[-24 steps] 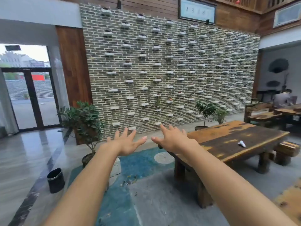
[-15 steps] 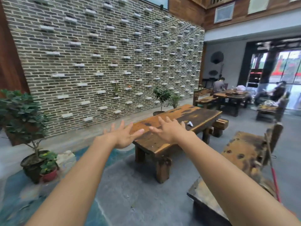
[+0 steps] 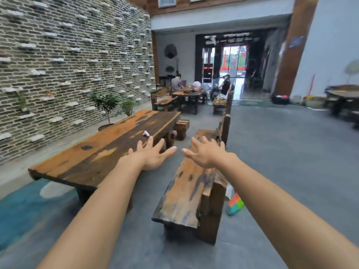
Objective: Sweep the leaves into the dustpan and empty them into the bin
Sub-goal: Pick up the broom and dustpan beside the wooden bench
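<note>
My left hand (image 3: 150, 155) and my right hand (image 3: 206, 153) are stretched out in front of me at chest height, fingers spread, backs up, thumbs almost meeting. Neither holds anything. Behind the near wooden bench (image 3: 186, 193), on the floor at its right side, lies a colourful orange, green and white object (image 3: 235, 203), partly hidden, which I cannot identify for sure. No leaves, no dustpan and no bin show in this view.
A long wooden table (image 3: 108, 146) with a small white scrap (image 3: 146, 133) stands left of the bench. Potted plants (image 3: 105, 105) line the brick wall (image 3: 68, 61). People sit at a far table (image 3: 189, 92). Grey floor (image 3: 281, 152) spreads to the right.
The view has swung right, from the brick wall, black bin and leaf patch on the blue floor to the table, bench and far doorway. Both hands stay outstretched and spread.
</note>
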`<state>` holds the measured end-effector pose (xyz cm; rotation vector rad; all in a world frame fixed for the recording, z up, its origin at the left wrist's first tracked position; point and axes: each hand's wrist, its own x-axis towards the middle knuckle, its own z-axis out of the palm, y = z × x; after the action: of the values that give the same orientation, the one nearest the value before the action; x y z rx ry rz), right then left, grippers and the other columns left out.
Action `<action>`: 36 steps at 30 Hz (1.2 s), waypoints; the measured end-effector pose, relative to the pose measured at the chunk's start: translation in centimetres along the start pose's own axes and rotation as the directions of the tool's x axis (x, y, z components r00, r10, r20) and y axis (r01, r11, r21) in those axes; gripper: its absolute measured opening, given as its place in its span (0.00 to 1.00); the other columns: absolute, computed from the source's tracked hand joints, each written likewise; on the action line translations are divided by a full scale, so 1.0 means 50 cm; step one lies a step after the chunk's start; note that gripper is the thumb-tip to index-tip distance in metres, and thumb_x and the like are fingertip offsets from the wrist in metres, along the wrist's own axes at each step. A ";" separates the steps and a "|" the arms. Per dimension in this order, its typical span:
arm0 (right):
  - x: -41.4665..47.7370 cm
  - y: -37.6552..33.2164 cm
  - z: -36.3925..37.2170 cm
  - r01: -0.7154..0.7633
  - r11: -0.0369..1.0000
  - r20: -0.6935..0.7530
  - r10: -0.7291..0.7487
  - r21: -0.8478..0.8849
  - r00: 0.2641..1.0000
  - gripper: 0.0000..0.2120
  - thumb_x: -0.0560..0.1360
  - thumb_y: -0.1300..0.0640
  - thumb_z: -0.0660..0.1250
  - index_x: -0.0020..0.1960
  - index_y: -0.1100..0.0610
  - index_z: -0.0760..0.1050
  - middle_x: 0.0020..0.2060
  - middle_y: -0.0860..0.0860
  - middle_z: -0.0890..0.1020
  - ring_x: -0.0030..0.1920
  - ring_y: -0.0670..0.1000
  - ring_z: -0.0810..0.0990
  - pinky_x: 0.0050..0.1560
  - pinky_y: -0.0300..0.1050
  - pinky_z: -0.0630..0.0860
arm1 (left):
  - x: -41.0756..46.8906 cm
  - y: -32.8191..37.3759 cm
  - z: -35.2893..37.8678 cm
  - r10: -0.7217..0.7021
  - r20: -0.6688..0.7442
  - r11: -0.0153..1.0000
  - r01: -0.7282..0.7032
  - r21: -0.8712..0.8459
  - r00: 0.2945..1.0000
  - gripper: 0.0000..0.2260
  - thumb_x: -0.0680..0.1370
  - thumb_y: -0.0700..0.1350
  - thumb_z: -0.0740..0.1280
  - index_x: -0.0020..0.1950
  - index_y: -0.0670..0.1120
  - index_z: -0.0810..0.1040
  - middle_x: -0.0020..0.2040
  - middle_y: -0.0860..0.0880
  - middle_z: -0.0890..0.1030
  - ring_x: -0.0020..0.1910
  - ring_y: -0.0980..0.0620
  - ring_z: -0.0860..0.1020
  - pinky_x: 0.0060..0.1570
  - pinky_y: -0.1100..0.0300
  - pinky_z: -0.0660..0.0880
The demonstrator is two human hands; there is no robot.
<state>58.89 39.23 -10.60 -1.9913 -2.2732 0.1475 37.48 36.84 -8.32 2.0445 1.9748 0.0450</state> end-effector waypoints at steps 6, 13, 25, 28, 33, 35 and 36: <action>0.057 0.252 0.028 -0.162 0.986 0.016 0.163 -0.023 0.987 0.43 0.69 0.22 0.42 0.79 0.42 0.48 0.79 0.56 0.51 0.77 0.65 0.51 0.72 0.71 0.46 | 0.194 0.218 0.105 0.144 0.052 0.989 -0.146 0.036 0.988 0.52 0.54 0.85 0.37 0.76 0.67 0.44 0.80 0.53 0.39 0.78 0.40 0.40 0.71 0.33 0.42; 0.196 0.472 0.087 -0.291 0.957 0.070 0.291 -0.015 0.954 0.45 0.68 0.21 0.42 0.79 0.43 0.46 0.79 0.56 0.51 0.77 0.65 0.51 0.73 0.70 0.45 | 0.437 0.399 0.215 0.270 0.136 0.959 -0.279 0.050 0.953 0.52 0.55 0.85 0.37 0.77 0.66 0.45 0.80 0.54 0.39 0.78 0.40 0.39 0.71 0.34 0.41; 0.655 0.753 0.177 -0.418 0.908 0.194 0.407 0.015 0.892 0.43 0.70 0.23 0.43 0.79 0.42 0.47 0.79 0.56 0.51 0.78 0.64 0.51 0.73 0.68 0.44 | 0.990 0.584 0.240 0.288 0.246 0.951 -0.307 0.042 0.925 0.46 0.63 0.81 0.41 0.78 0.64 0.45 0.81 0.52 0.40 0.78 0.40 0.40 0.72 0.36 0.41; 0.763 0.811 0.173 -0.425 0.905 0.211 0.413 0.016 0.886 0.42 0.71 0.23 0.43 0.79 0.43 0.47 0.79 0.57 0.51 0.78 0.64 0.52 0.73 0.68 0.44 | 1.118 0.625 0.236 0.280 0.261 0.952 -0.301 0.046 0.924 0.45 0.64 0.81 0.41 0.78 0.63 0.44 0.80 0.52 0.39 0.78 0.40 0.39 0.73 0.36 0.41; 0.890 0.898 0.172 -0.422 0.906 0.234 0.405 0.025 0.884 0.42 0.71 0.23 0.43 0.79 0.43 0.47 0.79 0.57 0.51 0.77 0.64 0.52 0.73 0.69 0.45 | 1.265 0.681 0.255 0.256 0.307 0.960 -0.279 0.034 0.917 0.46 0.62 0.82 0.40 0.78 0.65 0.44 0.80 0.53 0.39 0.78 0.40 0.39 0.71 0.35 0.40; 0.902 0.915 0.175 -0.428 0.904 0.228 0.416 0.006 0.880 0.42 0.71 0.23 0.43 0.79 0.44 0.46 0.79 0.57 0.51 0.78 0.64 0.52 0.73 0.69 0.44 | 1.281 0.690 0.268 0.276 0.307 0.953 -0.301 0.036 0.911 0.49 0.59 0.83 0.39 0.77 0.65 0.44 0.80 0.53 0.39 0.78 0.41 0.39 0.71 0.34 0.40; 0.959 0.953 0.187 -0.414 0.910 0.239 0.399 0.014 0.885 0.42 0.71 0.23 0.43 0.79 0.43 0.46 0.79 0.57 0.51 0.78 0.64 0.52 0.73 0.69 0.44 | 1.342 0.713 0.290 0.268 0.313 0.957 -0.289 0.021 0.911 0.50 0.58 0.84 0.38 0.77 0.65 0.44 0.80 0.54 0.39 0.78 0.41 0.39 0.71 0.34 0.40</action>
<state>97.97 93.05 -25.86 -2.5047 -1.8939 0.5094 79.17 99.54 -26.07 2.2060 1.5081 -0.2680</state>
